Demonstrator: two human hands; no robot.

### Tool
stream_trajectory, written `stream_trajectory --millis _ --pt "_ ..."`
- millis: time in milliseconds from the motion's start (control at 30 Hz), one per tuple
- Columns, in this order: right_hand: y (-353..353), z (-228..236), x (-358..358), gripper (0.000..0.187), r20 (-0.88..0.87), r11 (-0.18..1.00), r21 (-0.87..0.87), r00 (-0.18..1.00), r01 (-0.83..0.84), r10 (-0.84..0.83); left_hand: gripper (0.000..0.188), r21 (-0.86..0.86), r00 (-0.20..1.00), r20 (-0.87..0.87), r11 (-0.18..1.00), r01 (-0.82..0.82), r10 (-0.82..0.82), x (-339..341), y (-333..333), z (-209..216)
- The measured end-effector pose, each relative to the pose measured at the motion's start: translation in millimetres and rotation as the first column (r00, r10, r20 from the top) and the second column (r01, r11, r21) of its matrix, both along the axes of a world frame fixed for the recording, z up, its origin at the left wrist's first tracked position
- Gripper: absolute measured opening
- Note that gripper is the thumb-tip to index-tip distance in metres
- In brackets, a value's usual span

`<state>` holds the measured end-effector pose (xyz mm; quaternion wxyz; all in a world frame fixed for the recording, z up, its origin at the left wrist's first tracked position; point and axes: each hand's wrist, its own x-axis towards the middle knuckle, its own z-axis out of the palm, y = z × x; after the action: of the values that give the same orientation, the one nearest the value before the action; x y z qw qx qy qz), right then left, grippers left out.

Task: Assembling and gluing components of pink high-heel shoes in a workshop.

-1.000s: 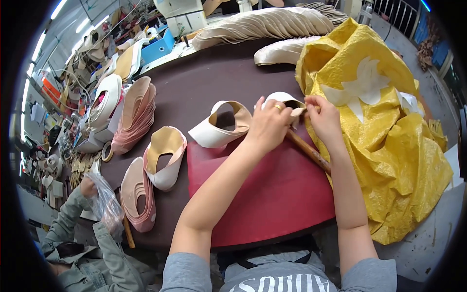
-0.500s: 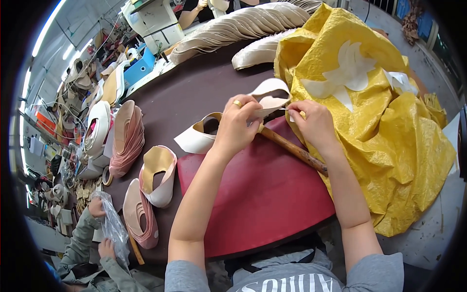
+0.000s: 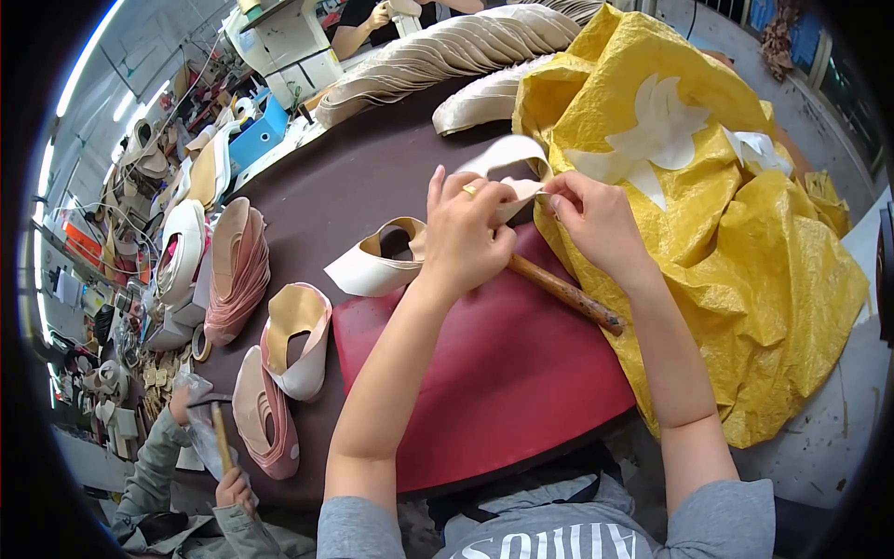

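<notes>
Near edge: red mat (image 3: 498, 382) lies on the dark desk (image 3: 326, 205), mostly bare. At the left, a co-worker's hand (image 3: 235, 488) holds a wooden-handled tool (image 3: 222, 438) beside a clear plastic bag (image 3: 202, 430).

Next out: pink stack (image 3: 279, 449) of nested shoe pieces; touching or just beside it, a tan-lined shoe piece (image 3: 307, 375). A wooden stick (image 3: 573, 296) slants across the mat's far right corner.

Over the mat's far edge: left hand (image 3: 470, 233), fingers bent round the near-left side of a white shoe piece (image 3: 510, 151), grip closed on it. Right hand (image 3: 596, 222) pinches the piece's right end between thumb and fingertips; gap nil as far as visible. The piece is held up off the desk, its loop facing upward.

Just left of the hands: a second white shoe piece (image 3: 361, 272), loose.

Progress (judged): work on the held piece appears under way, concentrated at its right end; not yet set down. Loose pieces and stack could be finished or waiting; cannot tell which.

Farther: yellow sack (image 3: 745, 279) at right; long cream stack (image 3: 447, 70) at the desk's far side.
</notes>
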<state>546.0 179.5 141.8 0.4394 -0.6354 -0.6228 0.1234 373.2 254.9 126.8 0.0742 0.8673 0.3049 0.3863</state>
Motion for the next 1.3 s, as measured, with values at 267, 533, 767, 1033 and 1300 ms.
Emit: stream_trajectory --millis 267,533,767,1033,1300 --pt "12 4 2 0.011 0.057 0.934 0.277 0.975 -0.224 0.217 0.037 -0.706 0.842 0.538 0.528 0.472 -0.034 -21 4 11" --pt "18 8 1 0.012 0.248 0.896 0.393 0.962 -0.207 0.114 0.036 -0.717 0.918 0.396 0.629 0.3 0.014 -7 -14 26" --pt "25 -5 -7 0.013 0.286 0.796 0.577 0.958 -0.18 0.01 0.039 -0.736 0.921 0.385 0.621 0.27 0.055 -6 -8 21" --pt "24 13 2 0.007 -0.103 0.879 0.474 0.995 0.053 -0.004 0.035 -0.772 0.886 0.458 0.524 0.359 0.067 -17 -15 10" --pt "-11 26 -2 0.013 -0.385 0.955 0.291 0.921 0.056 0.063 0.032 -0.654 0.768 0.636 0.579 0.486 0.073 -18 -14 14"
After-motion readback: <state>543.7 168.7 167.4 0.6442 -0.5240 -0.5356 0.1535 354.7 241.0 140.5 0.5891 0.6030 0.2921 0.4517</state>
